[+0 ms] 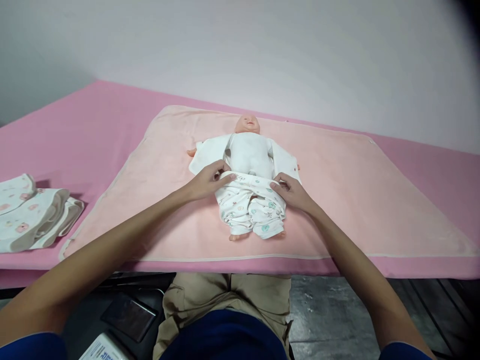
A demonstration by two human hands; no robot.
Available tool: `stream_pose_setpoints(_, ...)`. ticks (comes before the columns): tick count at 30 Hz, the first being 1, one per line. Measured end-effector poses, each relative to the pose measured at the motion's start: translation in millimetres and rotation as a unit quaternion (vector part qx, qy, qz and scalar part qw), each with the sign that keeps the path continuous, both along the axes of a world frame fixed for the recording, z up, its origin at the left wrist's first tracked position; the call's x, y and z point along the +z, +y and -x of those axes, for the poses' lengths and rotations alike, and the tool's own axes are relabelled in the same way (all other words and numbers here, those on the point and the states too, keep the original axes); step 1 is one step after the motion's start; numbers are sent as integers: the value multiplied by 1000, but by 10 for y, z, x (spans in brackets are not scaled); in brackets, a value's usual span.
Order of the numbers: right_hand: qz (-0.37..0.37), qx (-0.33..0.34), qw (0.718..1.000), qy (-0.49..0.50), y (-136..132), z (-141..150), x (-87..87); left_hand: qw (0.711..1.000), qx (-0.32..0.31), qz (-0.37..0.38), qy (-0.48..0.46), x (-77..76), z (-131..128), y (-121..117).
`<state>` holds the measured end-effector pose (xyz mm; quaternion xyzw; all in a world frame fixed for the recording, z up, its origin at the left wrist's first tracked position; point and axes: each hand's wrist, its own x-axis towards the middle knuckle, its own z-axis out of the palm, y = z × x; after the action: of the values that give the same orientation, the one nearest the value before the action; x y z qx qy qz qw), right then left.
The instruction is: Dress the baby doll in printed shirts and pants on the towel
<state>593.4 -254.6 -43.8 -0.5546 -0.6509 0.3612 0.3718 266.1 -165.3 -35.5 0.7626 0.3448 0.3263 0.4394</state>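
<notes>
A baby doll (249, 152) lies on its back on a peach blanket (356, 200), its head toward the wall. White sleeves cover its spread arms, and its white torso shows bare between them. Printed baby pants (249, 197) are on its legs, bunched around them, with the feet poking out at the cuffs. My left hand (210, 180) pinches the waistband at the left side. Opposite it, my right hand (290, 191) grips the waistband at the right. The band lies across the doll's lower belly, and what is beneath the cloth is hidden.
Folded printed cloths (37, 212) are stacked on the pink table cover (75, 120) at the left. A pale wall (262, 55) rises behind the table. Below the front edge, a dark phone-like device (129, 316) and a white box (103, 349) rest on a black surface.
</notes>
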Motion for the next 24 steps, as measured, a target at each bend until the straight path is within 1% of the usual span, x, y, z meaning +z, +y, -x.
stream_pose_setpoints(1,-44,-18,998,-51,-3,25,4,998,16,-52,9,-14,4,8)
stream_pose_setpoints(2,-80,-32,993,-86,14,55,16,996,31,-86,18,-29,-4,23)
stream_pose_setpoints(3,-104,-43,988,-105,51,86,34,994,42,-102,23,-47,-24,46)
stream_pose_setpoints(5,-110,-60,987,-104,183,136,60,994,56,-93,17,-94,-97,111)
stream_pose_setpoints(6,-96,-69,989,-86,270,153,58,996,62,-71,0,-125,-145,147)
stream_pose_setpoints(8,-44,-92,994,-29,443,175,14,996,73,-5,-56,-199,-248,207)
stream_pose_setpoints(10,14,-113,992,48,566,203,-73,985,86,90,-120,-279,-344,232)
stream_pose_setpoints(12,59,-113,981,147,609,251,-165,961,96,195,-172,-344,-417,221)
stream_pose_setpoints(13,76,-101,971,202,604,281,-198,947,94,239,-192,-363,-441,209)
stream_pose_setpoints(14,87,-84,960,253,586,310,-216,936,87,271,-207,-372,-455,199)
stream_pose_setpoints(15,92,-67,949,293,563,333,-218,929,77,287,-219,-369,-456,196)
stream_pose_setpoints(16,91,-54,943,317,541,343,-203,928,67,288,-226,-355,-442,204)
stream_pose_setpoints(17,82,-50,942,322,523,337,-172,932,61,277,-226,-331,-415,224)
stream_pose_setpoints(19,53,-47,959,275,517,273,-71,950,57,230,-201,-257,-326,305)
stream_pose_setpoints(21,12,-23,987,161,560,168,56,976,48,153,-148,-159,-223,427)
stream_pose_setpoints(22,-12,-4,995,96,599,119,114,987,40,108,-115,-109,-184,494)
stream_pose_setpoints(23,-36,14,998,43,650,84,159,994,36,63,-84,-65,-160,560)
stream_pose_setpoints(24,-58,24,998,15,708,69,183,997,37,26,-61,-32,-157,620)
